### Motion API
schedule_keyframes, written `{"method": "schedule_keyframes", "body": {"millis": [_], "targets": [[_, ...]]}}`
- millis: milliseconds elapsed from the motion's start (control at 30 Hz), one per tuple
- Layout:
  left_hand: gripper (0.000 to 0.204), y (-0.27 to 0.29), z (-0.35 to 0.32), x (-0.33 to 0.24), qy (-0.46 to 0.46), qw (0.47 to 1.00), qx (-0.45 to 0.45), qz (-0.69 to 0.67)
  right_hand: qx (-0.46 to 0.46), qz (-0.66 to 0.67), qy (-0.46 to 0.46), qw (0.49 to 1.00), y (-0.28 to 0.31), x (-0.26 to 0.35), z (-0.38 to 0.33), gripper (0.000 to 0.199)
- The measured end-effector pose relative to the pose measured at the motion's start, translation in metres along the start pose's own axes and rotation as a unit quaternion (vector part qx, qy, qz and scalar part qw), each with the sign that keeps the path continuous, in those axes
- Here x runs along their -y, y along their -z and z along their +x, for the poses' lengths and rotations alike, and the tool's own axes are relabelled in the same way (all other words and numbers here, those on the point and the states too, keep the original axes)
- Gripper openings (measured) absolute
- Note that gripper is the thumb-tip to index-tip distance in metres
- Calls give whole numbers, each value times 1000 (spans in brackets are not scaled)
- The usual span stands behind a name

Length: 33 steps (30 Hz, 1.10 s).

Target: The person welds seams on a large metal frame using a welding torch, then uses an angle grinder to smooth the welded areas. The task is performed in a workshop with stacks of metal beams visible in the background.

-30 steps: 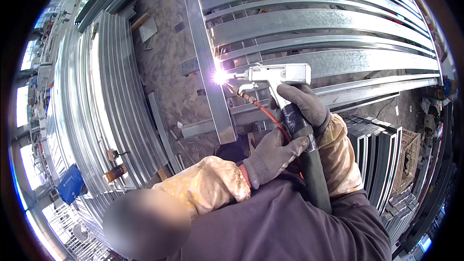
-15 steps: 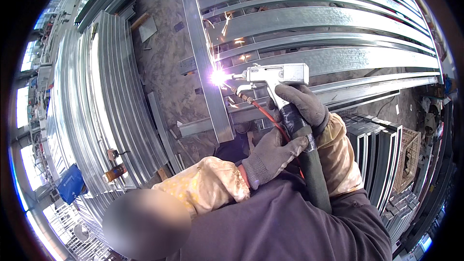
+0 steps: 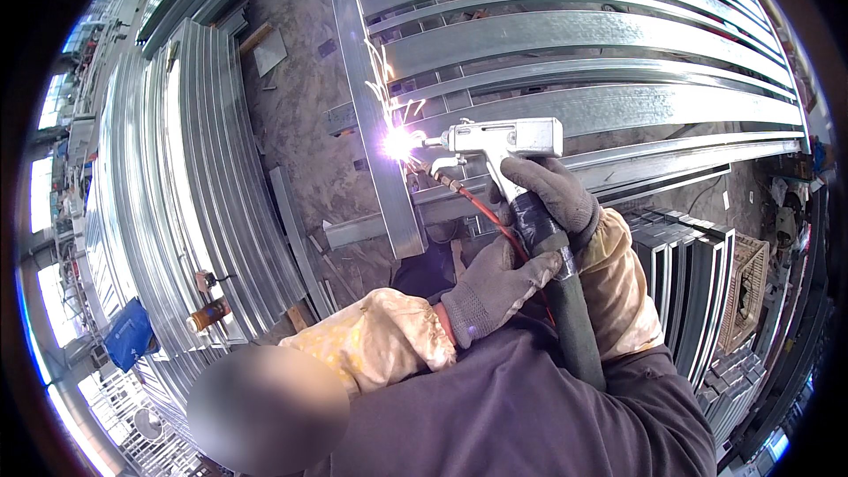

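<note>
My right hand (image 3: 558, 199), in a grey glove, is closed around the taped handle of a silver pistol-shaped welding gun (image 3: 512, 136). Below it, my gloved left hand (image 3: 502, 290) grips the thick dark cable (image 3: 576, 327) where it joins the handle. A thin red hose (image 3: 484, 206) runs from near the gun's nozzle back past my left hand. The nozzle points left at a galvanized metal tube (image 3: 375, 115). A bright white-violet glare with sparks hides the exact spot where they meet, beside the end of a crosswise bar.
Parallel metal bars (image 3: 565, 40) extend right from the tube, with gaps between them. Long profiles are stacked (image 3: 203, 177) at left, carrying a brown bottle (image 3: 208, 315) and a blue bag (image 3: 131, 336). More profiles (image 3: 680, 274) and a wicker-like crate (image 3: 746, 287) stand at right.
The sparks have changed shape, now rising in arcs along the tube. The gun and tube appear shifted very slightly left in view; both hands keep their grip.
</note>
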<state>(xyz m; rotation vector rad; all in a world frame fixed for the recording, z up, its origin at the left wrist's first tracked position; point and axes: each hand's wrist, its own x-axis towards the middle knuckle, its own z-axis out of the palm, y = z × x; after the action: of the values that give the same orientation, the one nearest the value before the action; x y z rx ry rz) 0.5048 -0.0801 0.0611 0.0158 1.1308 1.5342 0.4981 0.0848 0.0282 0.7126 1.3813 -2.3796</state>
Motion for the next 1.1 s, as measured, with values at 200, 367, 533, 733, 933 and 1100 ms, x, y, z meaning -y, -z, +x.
{"method": "schedule_keyframes", "body": {"millis": [200,367,533,733,933,1100], "targets": [[24,-1,-1,4,0,1000,-10,-20,8,22,-13,1000,-3,1,-2,32],[24,-5,-1,3,0,1000,-27,2,31,-2,0,1000,1,0,-2,31],[26,1,0,13,-7,999,-12,38,3,-50,46,998,10,-17,3,31],[28,-2,-3,11,2,1000,-2,-1,5,-55,44,998,10,-20,3,29],[31,-5,-4,12,-16,999,-6,39,15,-23,4,1000,12,-20,0,31],[30,-6,-5,13,-10,999,-13,37,19,-54,48,997,19,-28,3,29]]}}
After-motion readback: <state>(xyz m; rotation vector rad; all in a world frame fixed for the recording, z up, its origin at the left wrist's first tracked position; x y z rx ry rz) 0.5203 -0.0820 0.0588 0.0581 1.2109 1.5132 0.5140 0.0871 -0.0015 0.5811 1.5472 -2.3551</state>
